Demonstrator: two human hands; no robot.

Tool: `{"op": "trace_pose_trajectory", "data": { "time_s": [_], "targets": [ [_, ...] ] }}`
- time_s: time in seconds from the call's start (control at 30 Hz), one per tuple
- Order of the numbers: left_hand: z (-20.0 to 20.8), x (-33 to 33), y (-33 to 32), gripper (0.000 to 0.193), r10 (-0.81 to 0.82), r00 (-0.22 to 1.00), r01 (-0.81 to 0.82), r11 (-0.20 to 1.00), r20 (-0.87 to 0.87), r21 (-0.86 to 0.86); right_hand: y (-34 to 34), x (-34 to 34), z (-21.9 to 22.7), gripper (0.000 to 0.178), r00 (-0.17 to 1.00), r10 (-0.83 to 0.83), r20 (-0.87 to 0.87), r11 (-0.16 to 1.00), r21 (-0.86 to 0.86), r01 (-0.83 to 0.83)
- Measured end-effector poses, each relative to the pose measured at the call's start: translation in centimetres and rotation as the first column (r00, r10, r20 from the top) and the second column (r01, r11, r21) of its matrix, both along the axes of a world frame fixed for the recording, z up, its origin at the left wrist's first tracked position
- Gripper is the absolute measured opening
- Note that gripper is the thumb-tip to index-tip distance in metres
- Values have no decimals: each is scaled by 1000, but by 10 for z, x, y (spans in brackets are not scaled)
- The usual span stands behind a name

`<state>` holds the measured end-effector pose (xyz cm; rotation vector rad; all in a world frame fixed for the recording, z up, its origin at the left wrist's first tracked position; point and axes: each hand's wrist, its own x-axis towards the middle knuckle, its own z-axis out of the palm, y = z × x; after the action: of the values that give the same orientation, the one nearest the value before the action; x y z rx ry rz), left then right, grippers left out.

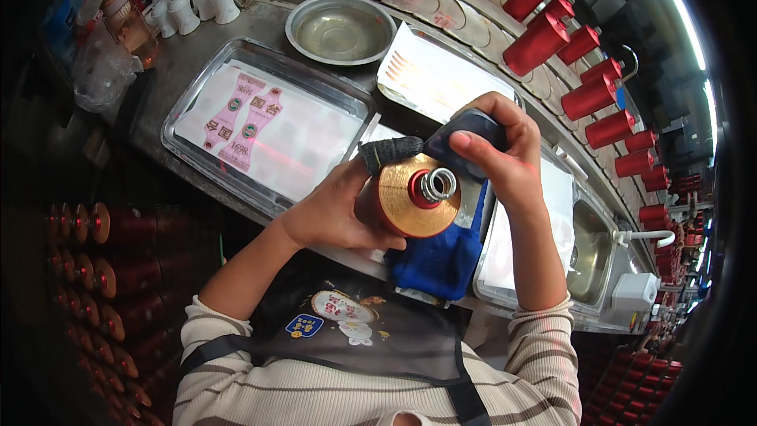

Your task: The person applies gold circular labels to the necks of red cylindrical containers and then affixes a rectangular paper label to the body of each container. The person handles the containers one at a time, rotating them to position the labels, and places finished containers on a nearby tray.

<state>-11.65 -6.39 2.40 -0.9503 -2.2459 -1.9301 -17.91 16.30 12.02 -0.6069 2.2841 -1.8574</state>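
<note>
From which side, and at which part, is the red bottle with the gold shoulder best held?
I would hold the red bottle around its body, from the left, as the left hand does. The body is broad and round; the narrow metallic neck points up toward the camera and gives less to grip.

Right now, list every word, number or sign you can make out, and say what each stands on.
Two pink labels in the left tray: large characters, numbers and round green emblems; wording not copied out.
Blue patch on the apron: pale lettering, too small to read.
White print on the apron: red characters, not copied out.
Red bottle at lower left: tiny pale mark, too blurred to read.
Held bottle: none I can read.
</note>
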Motion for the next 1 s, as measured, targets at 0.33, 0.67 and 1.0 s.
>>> {"op": "trace_pose_trajectory", "data": {
  "time_s": [0.33, 0.67, 1.0],
  "targets": [
    [-20, 21, 22, 83, 311, 900, -279, 949, -305, 144, 15, 72, -14, 30, 756, -43, -653, 947, 214, 239],
    [-36, 42, 26, 70, 491, 659, -558, 827, -570, 69, -8, 128, -16, 41, 605, -14, -796, 972, 131, 195],
    [-24, 25, 37, 110, 269, 954, -283, 955, 134, 94, -8, 111, -22, 37, 511, 46, -859, 956, 186, 227]
  ]
}}
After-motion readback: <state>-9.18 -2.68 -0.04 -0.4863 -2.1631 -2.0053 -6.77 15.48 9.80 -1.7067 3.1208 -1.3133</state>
